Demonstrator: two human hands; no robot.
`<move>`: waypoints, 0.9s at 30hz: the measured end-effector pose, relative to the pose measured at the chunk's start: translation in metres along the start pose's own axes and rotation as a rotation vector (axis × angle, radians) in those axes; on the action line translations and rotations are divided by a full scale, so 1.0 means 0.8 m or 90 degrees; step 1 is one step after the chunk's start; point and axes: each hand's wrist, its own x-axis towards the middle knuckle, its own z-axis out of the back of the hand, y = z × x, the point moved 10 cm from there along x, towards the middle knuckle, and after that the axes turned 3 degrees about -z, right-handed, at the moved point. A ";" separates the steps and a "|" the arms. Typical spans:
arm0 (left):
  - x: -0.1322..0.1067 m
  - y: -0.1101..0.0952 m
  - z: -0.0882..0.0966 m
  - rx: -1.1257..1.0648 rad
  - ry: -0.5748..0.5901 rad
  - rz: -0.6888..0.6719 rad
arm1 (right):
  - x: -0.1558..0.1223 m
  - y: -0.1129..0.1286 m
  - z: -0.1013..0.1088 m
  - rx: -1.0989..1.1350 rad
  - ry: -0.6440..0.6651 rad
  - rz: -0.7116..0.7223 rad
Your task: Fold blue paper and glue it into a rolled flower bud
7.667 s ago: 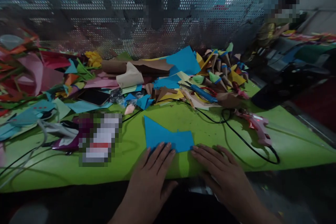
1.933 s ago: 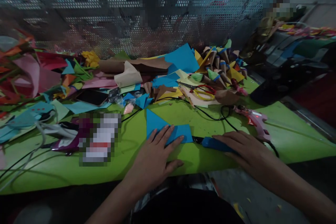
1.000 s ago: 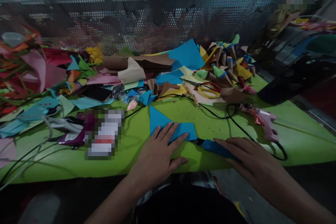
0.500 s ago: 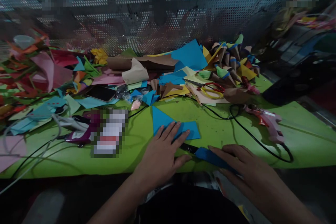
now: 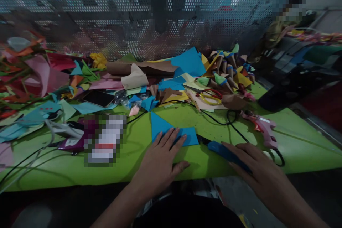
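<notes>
the left hand (image 5: 163, 155) lay flat, fingers slightly spread, on the blue paper (image 5: 189, 136), seemingly to steady it; right of that press, the right hand (image 5: 252, 160) gripped a blue-handled tool (image 5: 223, 151), dark end towards the paper.

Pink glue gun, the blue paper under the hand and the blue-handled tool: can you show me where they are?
Pink glue gun (image 5: 267, 131): head view, on its body.
Blue paper (image 5: 190, 136): head view, on its uncovered right part.
Blue-handled tool (image 5: 219, 150): head view, on its handle.
</notes>
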 end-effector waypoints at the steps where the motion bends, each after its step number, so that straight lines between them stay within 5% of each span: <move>1: 0.000 0.000 0.000 0.001 0.000 0.001 | 0.001 0.004 0.000 0.004 -0.003 0.008; 13: 0.001 0.000 0.001 -0.014 0.010 0.012 | 0.008 0.055 -0.009 0.052 0.010 0.081; 27: 0.003 0.013 0.018 -0.151 0.026 0.027 | 0.010 0.071 -0.030 0.037 0.047 0.086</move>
